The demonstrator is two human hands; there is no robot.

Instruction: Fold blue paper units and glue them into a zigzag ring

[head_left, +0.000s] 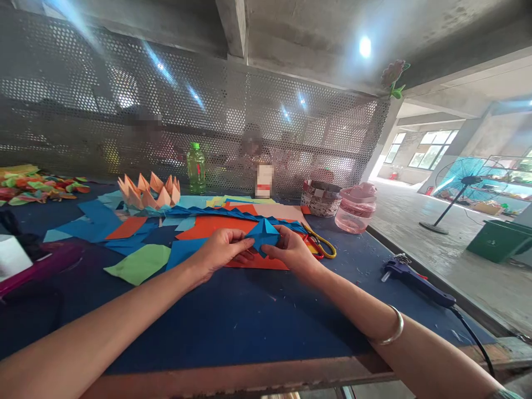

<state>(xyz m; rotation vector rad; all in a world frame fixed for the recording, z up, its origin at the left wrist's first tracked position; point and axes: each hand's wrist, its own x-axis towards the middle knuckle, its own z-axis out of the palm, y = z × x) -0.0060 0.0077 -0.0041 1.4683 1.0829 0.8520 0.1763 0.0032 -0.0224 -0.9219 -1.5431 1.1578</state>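
Work in hand looks like shaping a folded blue paper piece, held over an orange paper sheet toward the far edge of the dark blue worktable. The left hand and right hand pinch it from either side in a narrow grip, forearms angled inward. Next move seems to call for firming the creases. Yellow-handled scissors lie just beyond the right hand.
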